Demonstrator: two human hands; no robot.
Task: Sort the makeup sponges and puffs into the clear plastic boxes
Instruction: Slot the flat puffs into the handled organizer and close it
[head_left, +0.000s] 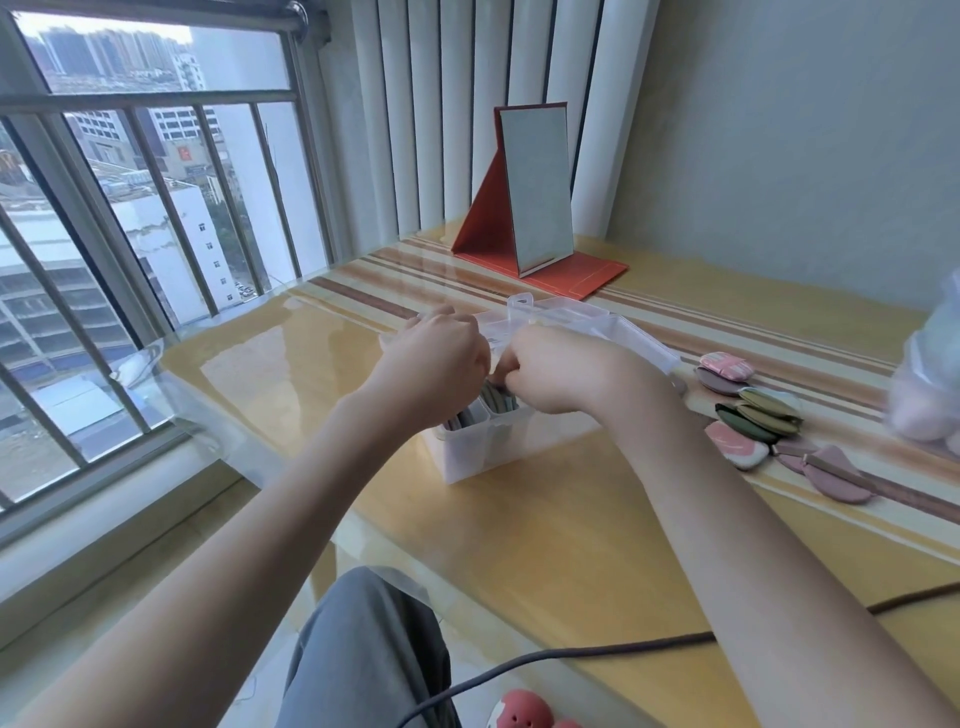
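A clear plastic box (488, 447) stands at the table's middle, its lid (576, 322) tipped open behind it. Several puffs stand on edge in its compartments; a grey-green one (500, 400) shows between my hands. My left hand (441, 353) is curled over the box's left side. My right hand (545, 369) is curled over the right side, fingers pinched down at the puffs. What either hand grips is hidden. To the right, loose puffs lie on the table: pink checked (724, 365), olive green (763, 415), pink-and-white (735, 444), mauve (831, 475).
A red folding mirror (540, 197) stands at the back of the striped table (571, 545). A clear bag holding pale sponges (924, 395) sits at the right edge. A dark cable (571, 654) crosses the near edge. Window bars run along the left.
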